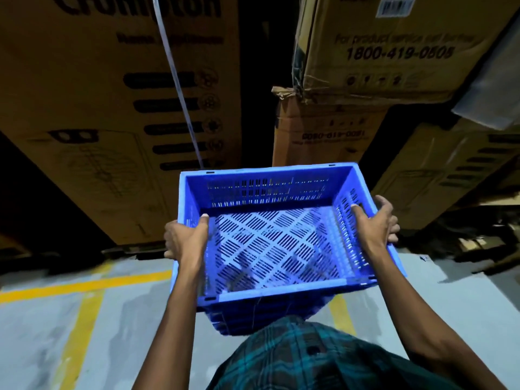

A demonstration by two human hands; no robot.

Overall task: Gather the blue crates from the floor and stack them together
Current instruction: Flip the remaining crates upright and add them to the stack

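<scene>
Both hands, left hand [184,239] and right hand [377,222], are gripping the perforated blue crate [274,237], fingers curled round its side rims. Below it, yellow lines [81,285] are crossing the grey concrete floor [135,319], with cardboard boxes [118,108] standing behind.

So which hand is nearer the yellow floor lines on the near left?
Left. The left hand grips the crate's left rim, above those yellow lines; the right hand grips the opposite rim, farther away.
</scene>
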